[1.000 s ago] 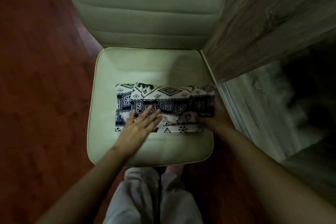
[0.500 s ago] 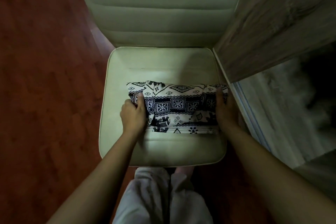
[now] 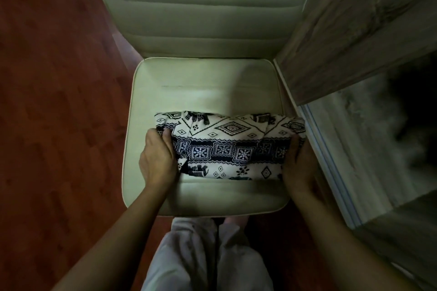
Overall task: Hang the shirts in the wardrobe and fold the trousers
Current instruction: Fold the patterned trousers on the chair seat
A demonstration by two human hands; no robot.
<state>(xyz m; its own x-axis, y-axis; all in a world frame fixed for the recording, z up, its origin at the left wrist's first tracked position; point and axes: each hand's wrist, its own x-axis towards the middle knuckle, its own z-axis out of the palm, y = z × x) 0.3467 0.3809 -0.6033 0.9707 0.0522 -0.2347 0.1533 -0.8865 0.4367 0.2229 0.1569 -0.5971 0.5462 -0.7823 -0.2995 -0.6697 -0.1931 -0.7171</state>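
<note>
Folded trousers [image 3: 227, 144] in a white and dark blue print with elephants and diamonds lie across the front half of a cream chair seat [image 3: 201, 87]. My left hand [image 3: 157, 160] grips the left end of the bundle, fingers curled into the cloth. At the right end, my right hand [image 3: 296, 163] clasps the cloth with its fingers wrapped round the edge. Both hands hold the bundle from its sides.
The chair's padded backrest [image 3: 201, 14] rises behind the seat. A wooden wardrobe door [image 3: 359, 21] stands close on the right, with the dim wardrobe floor [image 3: 369, 144] beyond its sliding rail. Red-brown wooden flooring [image 3: 59, 125] lies on the left. My legs in pale trousers [image 3: 203, 260] show below.
My left hand went from lying flat on the trousers to gripping their left end. My right hand has kept hold of the right end. The view has moved closer.
</note>
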